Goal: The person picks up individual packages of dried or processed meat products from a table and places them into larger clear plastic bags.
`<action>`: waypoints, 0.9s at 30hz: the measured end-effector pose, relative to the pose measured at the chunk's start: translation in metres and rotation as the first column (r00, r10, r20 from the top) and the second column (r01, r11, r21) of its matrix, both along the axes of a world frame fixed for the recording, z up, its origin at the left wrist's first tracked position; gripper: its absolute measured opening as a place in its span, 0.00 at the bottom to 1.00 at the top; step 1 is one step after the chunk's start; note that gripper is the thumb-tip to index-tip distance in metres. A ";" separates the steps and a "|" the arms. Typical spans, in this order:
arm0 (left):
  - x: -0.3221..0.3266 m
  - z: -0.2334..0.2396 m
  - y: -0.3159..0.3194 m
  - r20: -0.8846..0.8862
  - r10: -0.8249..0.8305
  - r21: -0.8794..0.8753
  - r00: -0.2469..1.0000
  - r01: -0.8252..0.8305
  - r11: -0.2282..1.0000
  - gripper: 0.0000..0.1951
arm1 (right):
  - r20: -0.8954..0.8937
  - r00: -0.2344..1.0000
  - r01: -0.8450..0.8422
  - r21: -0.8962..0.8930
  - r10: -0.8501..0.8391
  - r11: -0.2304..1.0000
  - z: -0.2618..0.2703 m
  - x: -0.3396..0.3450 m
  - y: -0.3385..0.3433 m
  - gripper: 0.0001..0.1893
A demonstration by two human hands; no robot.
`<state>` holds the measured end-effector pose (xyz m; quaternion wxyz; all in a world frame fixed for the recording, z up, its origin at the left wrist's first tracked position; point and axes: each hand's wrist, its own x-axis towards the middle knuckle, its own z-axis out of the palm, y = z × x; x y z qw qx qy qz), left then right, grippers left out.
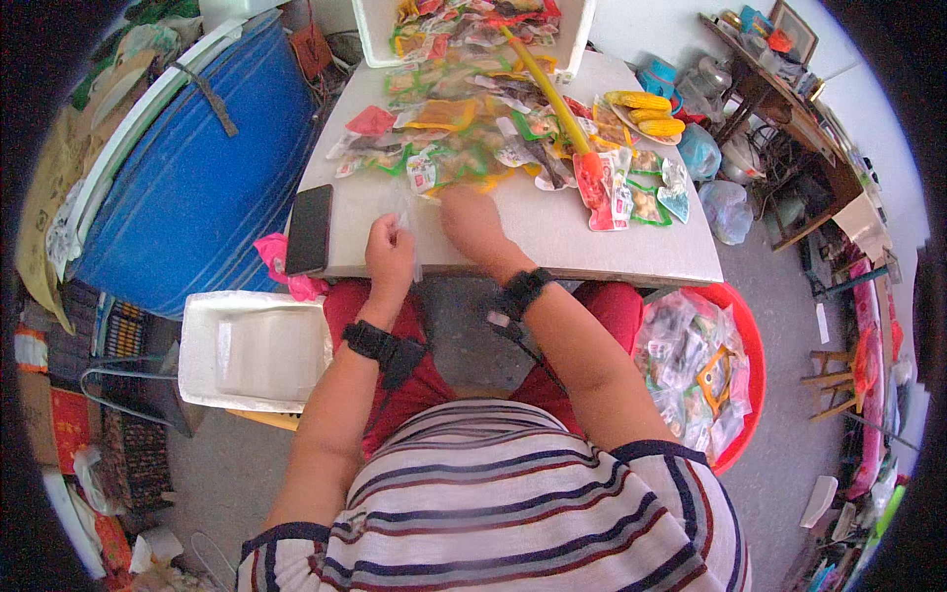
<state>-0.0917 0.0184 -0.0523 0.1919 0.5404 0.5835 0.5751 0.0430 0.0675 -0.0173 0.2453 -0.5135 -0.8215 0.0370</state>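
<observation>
My left hand [391, 250] is closed on the edge of a clear plastic bag [411, 244], blurred and thin, just above the front edge of the white table [377, 255]. Near the heap's lower edge, my right hand [473, 222] reaches towards a small food packet with a green and orange rim [462, 166]; blur hides its fingertips, so any hold is unclear. Many vacuum-sealed food packets lie heaped beyond both hands. A yellow stick with orange ends [547, 89] rests across them. Red and white packets [603, 189] lie to the right.
A black phone [309, 229] and pink plastic [285, 266] are at the table's left. Corn cobs on a plate [651, 118] stand at the right. A foam box [362, 37] tips over the far edge. An empty foam box [194, 355] and red tub [751, 377] flank my legs.
</observation>
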 end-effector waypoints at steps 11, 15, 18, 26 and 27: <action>0.046 0.029 -0.001 -0.543 -0.322 -0.344 0.775 0.144 0.928 0.18 | -0.934 -0.061 -0.268 -0.325 -0.353 0.907 0.007 0.112 -0.041 0.10; 0.050 0.026 -0.001 -0.571 -0.321 -0.295 0.756 0.176 0.939 0.16 | -0.896 -0.203 -0.395 -0.294 -0.395 0.870 0.000 0.119 -0.052 0.12; 0.052 0.026 -0.002 -0.532 -0.322 -0.282 0.783 0.194 0.940 0.15 | -0.899 -0.225 -0.415 -0.262 -0.377 0.872 -0.010 0.116 -0.053 0.12; 0.058 0.024 0.001 -0.475 -0.235 -0.306 0.848 0.091 0.948 0.15 | -0.923 0.014 -0.317 -0.368 -0.383 0.874 -0.023 0.105 -0.060 0.10; 0.057 0.022 0.001 -0.444 -0.218 -0.300 0.869 0.084 0.950 0.15 | -0.923 0.090 -0.293 -0.383 -0.373 0.876 -0.020 0.104 -0.061 0.10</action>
